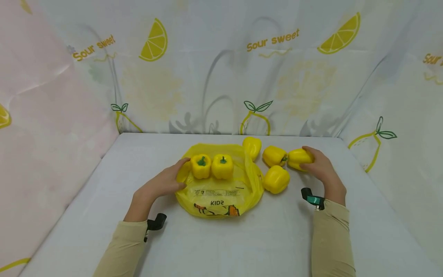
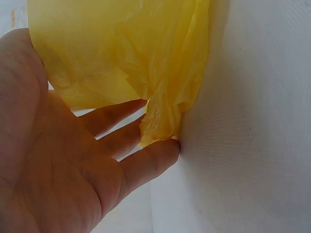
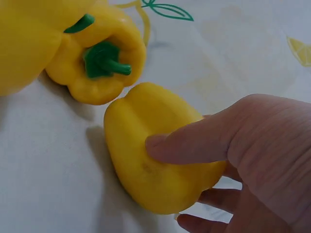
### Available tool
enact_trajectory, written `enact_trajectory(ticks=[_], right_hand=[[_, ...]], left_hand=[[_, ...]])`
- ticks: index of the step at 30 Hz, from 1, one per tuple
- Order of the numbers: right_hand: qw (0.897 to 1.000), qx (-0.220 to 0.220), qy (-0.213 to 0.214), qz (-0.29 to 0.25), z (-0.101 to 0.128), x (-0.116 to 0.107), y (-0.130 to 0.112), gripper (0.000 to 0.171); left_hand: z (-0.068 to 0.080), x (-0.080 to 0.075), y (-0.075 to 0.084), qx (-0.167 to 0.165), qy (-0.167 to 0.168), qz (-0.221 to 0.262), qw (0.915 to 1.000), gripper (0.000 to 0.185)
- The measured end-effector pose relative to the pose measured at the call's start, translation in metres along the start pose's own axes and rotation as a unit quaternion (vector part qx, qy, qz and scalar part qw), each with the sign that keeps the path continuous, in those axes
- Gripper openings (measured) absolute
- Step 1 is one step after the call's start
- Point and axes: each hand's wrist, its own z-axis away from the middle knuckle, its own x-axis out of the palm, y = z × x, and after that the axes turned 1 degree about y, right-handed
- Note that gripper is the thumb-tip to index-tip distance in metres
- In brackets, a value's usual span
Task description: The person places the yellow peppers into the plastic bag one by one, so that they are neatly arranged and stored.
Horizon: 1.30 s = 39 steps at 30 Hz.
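We log a yellow bell pepper (image 1: 299,158) gripped in our right hand (image 1: 322,166), thumb and curled fingers closed round it, lying on the white surface (image 1: 221,238). Just left of that hand lie three more loose yellow peppers (image 1: 276,179). Our left hand (image 1: 165,184) lies flat, fingers straight, its tips touching the edge of a yellow plastic bag (image 1: 221,192). Two stem-up peppers (image 1: 212,166) sit on the bag just right of those fingertips.
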Motion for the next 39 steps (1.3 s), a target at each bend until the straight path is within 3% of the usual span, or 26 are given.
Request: enact_trajectory(ticks=[5,10,15,19,29,39], right_hand=[[0.999,0.027,0.007,-0.030,-0.006,0.009,0.009,0.085],[0.997,0.036,0.042,-0.060,-0.003,0.008,0.006,0.086],[0.989,0.013,0.099,-0.113,0.007,-0.005,-0.006,0.085],[0.986,-0.018,0.120,-0.113,0.014,-0.014,-0.023,0.084],[0.991,-0.097,0.072,-0.063,0.021,-0.012,-0.082,0.076],[0.988,-0.150,0.007,-0.042,0.025,0.014,-0.121,0.072]], left_hand=[[0.000,0.000,0.000,-0.003,-0.001,-0.001,1.0000,0.082],[0.000,0.000,-0.001,-0.004,-0.001,0.000,1.0000,0.081],[-0.001,0.000,0.000,-0.001,-0.001,0.001,1.0000,0.080],[-0.001,0.000,0.000,-0.001,0.000,-0.003,1.0000,0.081],[0.000,0.000,-0.002,-0.008,0.002,-0.001,1.0000,0.081],[0.000,0.002,-0.003,-0.008,0.000,0.007,0.9999,0.080]])
